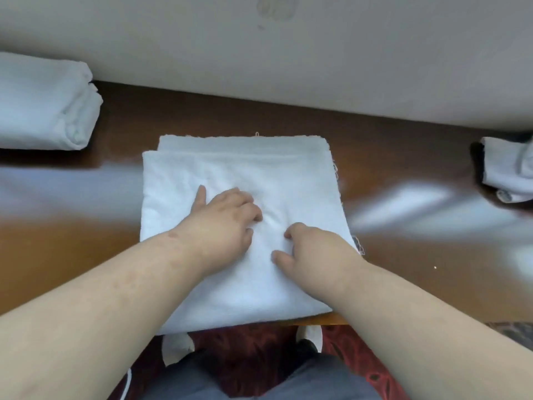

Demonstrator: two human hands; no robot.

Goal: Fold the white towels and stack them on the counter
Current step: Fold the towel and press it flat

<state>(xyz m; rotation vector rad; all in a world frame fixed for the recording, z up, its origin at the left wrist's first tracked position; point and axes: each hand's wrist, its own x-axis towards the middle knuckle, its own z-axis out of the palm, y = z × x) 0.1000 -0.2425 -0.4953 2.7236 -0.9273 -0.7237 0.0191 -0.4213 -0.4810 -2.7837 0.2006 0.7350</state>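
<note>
I press my left hand [222,217] and right hand [314,249], fingers loosely bent and gripping nothing, on the half-folded towel [242,174] at the tabletop [403,157] edge, while the stack [43,102] waits left and I judge more folds remain.

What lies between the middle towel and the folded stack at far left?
Head view: only bare counter lies between the towel and the stack.
</note>
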